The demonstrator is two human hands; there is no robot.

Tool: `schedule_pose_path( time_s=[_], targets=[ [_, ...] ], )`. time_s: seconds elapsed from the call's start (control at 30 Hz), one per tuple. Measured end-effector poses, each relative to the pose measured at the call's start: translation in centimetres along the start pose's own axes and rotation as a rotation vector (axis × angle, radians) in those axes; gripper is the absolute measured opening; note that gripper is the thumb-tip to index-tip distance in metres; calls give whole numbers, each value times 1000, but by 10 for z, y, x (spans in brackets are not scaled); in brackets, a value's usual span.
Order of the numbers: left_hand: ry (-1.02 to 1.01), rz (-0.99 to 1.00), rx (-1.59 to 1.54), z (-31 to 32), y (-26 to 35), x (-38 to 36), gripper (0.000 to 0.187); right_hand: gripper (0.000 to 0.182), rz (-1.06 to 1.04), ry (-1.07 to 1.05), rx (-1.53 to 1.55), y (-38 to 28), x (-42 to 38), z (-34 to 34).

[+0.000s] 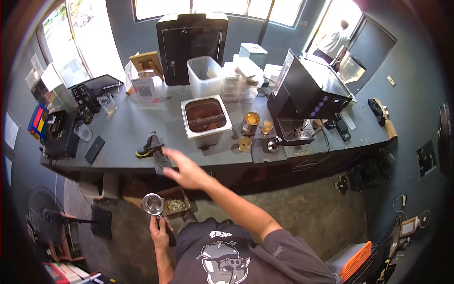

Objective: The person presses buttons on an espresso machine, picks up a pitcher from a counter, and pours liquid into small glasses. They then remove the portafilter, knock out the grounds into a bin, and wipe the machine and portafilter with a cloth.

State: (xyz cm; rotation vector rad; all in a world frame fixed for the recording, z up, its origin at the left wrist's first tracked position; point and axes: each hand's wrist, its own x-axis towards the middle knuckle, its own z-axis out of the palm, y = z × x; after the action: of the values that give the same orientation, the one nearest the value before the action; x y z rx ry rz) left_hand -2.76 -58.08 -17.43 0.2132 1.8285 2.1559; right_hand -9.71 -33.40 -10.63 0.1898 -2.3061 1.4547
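Observation:
My left hand grips the handle of a portafilter low in front of the counter. Its round metal basket faces up and shows bare metal inside. My right hand reaches across to the left at the counter's front edge, fingers spread, with nothing in it. Right by its fingertips, a dark grey cloth hangs over the edge. Beside the cloth lies a grey and yellow-edged item. Farther back stands a steel knock box with a bar across it and dark brown contents.
An espresso machine stands on the right of the counter, near a tamper, a metal cup and small glasses. A phone lies left. Below is a cardboard box. Another person is at the doorway.

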Motion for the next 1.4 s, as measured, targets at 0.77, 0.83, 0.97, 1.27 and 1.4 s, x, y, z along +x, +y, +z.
schedule_pose_path(
  time_s=[0.77,0.83,0.97,1.27,1.4],
  targets=[
    [-763,-7,-44,104,23,103,39,31,304,399,-126,-27,-103,-19],
    [-760,-27,59,93,26,111,36,30,327,429,-211,-29,-100,-33],
    [-404,108,97,84,33,109,40,32,291,402,-317,-17,-107,-52],
    [-354,272,483,111,50,129,59,33,320,226,-395,-18,-113,-52],
    [-293,375,418,108,73,130,54,29,349,266,-428,-32,-106,-78]
  ],
)
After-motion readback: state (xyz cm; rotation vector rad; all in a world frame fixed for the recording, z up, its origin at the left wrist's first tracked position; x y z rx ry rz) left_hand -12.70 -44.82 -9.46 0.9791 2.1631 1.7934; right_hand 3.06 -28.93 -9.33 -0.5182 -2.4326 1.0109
